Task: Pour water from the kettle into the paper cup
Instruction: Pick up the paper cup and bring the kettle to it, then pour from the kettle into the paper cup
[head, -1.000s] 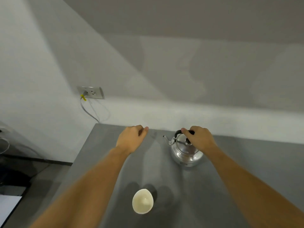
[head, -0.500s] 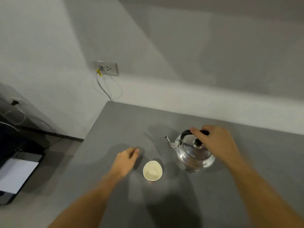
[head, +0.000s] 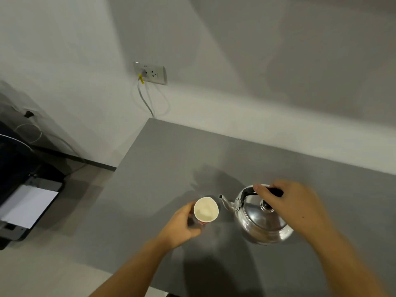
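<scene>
A shiny steel kettle [head: 260,219] with a black handle and a black lid knob stands on the grey table [head: 171,168]. Its spout points left, close to the paper cup [head: 206,210]. My right hand [head: 293,207] is wrapped around the kettle's black handle from above. The paper cup is white inside with a red-patterned outside, and it stands upright. My left hand [head: 182,226] grips the cup's left side. The cup looks empty, and no water is flowing.
A wall socket [head: 150,72] with a plugged-in white cable [head: 147,101] sits on the wall beyond the table's far left corner. A dark printer with white paper [head: 27,204] stands lower at the left. The table's left edge runs near my left forearm.
My left hand moved from beside the cup and closed around it. The right hand stays on the kettle handle, and the spout now sits closer to the cup. The view has shifted.
</scene>
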{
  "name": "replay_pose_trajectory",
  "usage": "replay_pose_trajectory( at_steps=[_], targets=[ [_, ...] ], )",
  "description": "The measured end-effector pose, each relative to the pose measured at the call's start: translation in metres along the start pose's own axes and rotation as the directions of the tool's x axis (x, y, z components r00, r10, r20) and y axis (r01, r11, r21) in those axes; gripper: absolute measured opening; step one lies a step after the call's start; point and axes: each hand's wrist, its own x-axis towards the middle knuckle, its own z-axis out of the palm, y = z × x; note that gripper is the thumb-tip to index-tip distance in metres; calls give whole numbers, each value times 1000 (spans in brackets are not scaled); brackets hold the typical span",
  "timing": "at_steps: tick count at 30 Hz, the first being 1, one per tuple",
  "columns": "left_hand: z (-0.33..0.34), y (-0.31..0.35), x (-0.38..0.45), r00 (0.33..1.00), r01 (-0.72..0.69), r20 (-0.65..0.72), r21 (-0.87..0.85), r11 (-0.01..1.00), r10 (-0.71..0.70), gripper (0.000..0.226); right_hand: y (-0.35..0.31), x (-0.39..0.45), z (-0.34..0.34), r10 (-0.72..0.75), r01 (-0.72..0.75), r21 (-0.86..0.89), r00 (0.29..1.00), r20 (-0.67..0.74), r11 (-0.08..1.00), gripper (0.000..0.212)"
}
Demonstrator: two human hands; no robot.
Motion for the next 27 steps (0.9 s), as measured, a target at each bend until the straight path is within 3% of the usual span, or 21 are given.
replay_pose_trajectory(
  at_steps=[4,6,7,10,16,27],
  targets=[
    [12,1,6,999,-37,-2,-78,996,37,82,-6,-7,0,-17,17,-29,1000,18,999,60],
    [16,2,9,998,-56,-37,-100,993,53,85,-9,-9,0,-28,29,-28,999,28,999,49],
    [19,2,10,997,-66,-57,-107,992,60,85,-11,-10,0,-35,36,-30,999,35,999,43],
    [23,3,11,993,-76,-100,-96,992,66,84,-14,-12,4,-35,36,-34,998,49,999,55],
    [25,4,12,986,-78,-154,-45,996,71,71,-29,-11,11,-6,18,-116,995,99,993,54],
    [26,6,12,988,-65,-143,-23,998,61,64,-47,1,21,-1,54,-288,984,180,956,56]
  ],
)
